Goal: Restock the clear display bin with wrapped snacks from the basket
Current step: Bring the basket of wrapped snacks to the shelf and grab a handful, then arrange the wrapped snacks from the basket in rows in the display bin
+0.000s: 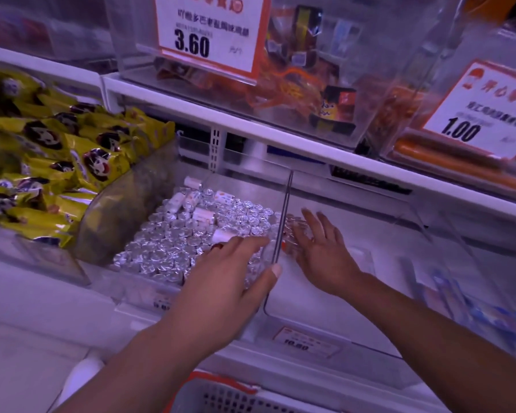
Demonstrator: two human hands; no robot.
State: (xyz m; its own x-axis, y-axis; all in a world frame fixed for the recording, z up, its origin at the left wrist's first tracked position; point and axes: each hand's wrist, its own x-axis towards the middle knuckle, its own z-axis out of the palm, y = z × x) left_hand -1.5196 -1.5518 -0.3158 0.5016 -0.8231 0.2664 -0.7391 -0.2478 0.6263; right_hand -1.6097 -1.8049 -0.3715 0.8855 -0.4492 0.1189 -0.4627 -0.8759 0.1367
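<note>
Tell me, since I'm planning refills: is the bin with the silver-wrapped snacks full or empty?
Nearly full: silver-wrapped snacks cover the clear display bin's floor, standing packed together.

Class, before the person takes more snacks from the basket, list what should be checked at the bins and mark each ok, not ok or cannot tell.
1. Left hand free of snacks: ok, fingers lie flat over the silver-wrapped snacks.
2. Right hand free: ok, open and spread inside the right bin.
3. Room in the right bin: ok, mostly bare.
4. Divider wall upright: ok.
5. Basket within reach: ok, just below the arms.
6. Snacks left in basket: cannot tell.
</note>
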